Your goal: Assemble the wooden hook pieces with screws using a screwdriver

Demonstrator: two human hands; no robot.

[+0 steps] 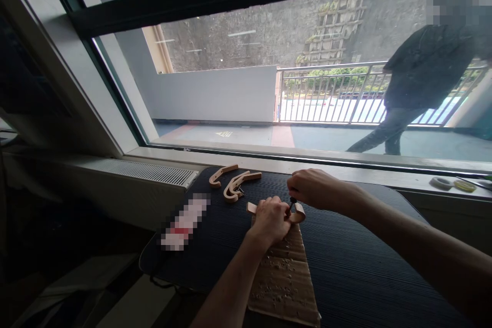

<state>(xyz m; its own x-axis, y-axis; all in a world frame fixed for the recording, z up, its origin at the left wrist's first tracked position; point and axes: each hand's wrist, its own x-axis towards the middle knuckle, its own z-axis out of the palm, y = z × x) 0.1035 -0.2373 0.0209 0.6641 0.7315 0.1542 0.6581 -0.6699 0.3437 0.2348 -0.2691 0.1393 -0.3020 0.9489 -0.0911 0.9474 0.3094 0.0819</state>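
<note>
My left hand (271,219) is closed over a pale curved wooden hook (298,213), pressing it onto a strip of corrugated cardboard (284,277). One end of the hook shows left of the fingers, the rounded end to the right. In a closed grip above it, my right hand (313,188) holds a small dark screwdriver-like tool (293,200). Its thin shaft slants down to the wood beside my left fingers; the tip is hidden. More wooden hooks (223,172) of the same shape lie behind on the black table, two of them overlapping (231,193) with small metal pieces (241,191) beside them.
The black table (346,246) stands against the window sill (265,163). A blurred pale and red item (184,225) lies on its left side. Rolls of tape (441,183) rest on the sill at right. A radiator (142,170) is at left. Outside the glass, a person (426,72) walks.
</note>
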